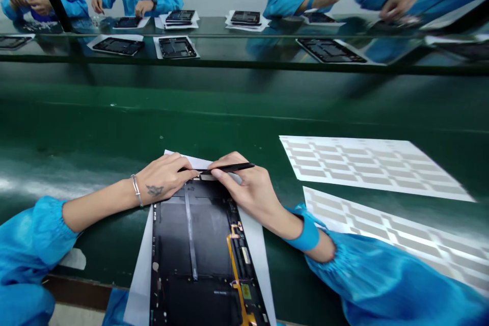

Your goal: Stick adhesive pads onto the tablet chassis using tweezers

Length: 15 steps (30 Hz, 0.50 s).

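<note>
In front of me lies an opened tablet housing [208, 244], black inside, with an orange ribbon cable [233, 260] along its right side. It rests on a white paper sheet [254, 244]. My right hand [248, 188] grips slim black tweezers [237, 167], their tip pointing left over the housing's far edge. At that edge my left hand [164, 178] has its fingers and thumb drawn together beside the tip; whatever they pinch is hidden. A small pale piece [207, 177] shows under the tweezers.
Two sheets of grey stickers, one farther [344, 160] and one nearer [355, 214], lie to my right on the green table [95, 127]. Across a raised glass shelf [229, 48], several co-workers in blue smocks handle similar housings. One housing [178, 47] lies on the shelf.
</note>
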Each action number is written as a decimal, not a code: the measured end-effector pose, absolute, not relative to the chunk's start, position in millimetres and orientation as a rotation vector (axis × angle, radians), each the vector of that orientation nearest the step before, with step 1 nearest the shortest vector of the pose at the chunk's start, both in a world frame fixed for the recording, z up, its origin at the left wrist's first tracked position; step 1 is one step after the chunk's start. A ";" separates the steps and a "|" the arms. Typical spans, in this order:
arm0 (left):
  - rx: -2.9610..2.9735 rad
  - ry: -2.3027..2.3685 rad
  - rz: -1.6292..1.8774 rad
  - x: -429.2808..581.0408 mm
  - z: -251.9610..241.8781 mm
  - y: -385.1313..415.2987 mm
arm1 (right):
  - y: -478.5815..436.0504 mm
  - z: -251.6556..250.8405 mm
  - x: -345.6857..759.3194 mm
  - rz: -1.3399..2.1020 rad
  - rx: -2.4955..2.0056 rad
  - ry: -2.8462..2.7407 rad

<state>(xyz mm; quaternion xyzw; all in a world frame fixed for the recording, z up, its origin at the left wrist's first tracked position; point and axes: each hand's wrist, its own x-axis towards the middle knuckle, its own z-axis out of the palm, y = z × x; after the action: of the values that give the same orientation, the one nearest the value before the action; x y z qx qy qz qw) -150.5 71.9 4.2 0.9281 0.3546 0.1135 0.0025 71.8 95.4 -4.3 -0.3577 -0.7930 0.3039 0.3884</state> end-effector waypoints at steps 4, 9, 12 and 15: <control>2.935 1.071 0.370 -150.0 2.3 73.0 | 97.4 -2.5 71.9 0.854 -0.910 -2.001; 2.952 1.023 0.359 -148.6 -0.1 73.6 | 105.5 -2.9 91.7 1.034 -1.087 -1.776; 2.991 1.022 0.341 -148.4 -1.0 73.1 | 107.8 -8.0 106.9 1.083 -1.233 -1.532; 3.026 1.023 0.352 -148.7 -1.8 73.1 | 105.9 -12.8 113.2 1.142 -1.302 -1.449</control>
<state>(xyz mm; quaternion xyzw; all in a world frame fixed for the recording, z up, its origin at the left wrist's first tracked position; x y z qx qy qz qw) -148.7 73.1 -1.8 0.9411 0.3180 0.1095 -0.0360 113.2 105.9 -12.8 -0.5213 -0.5800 0.4571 0.4277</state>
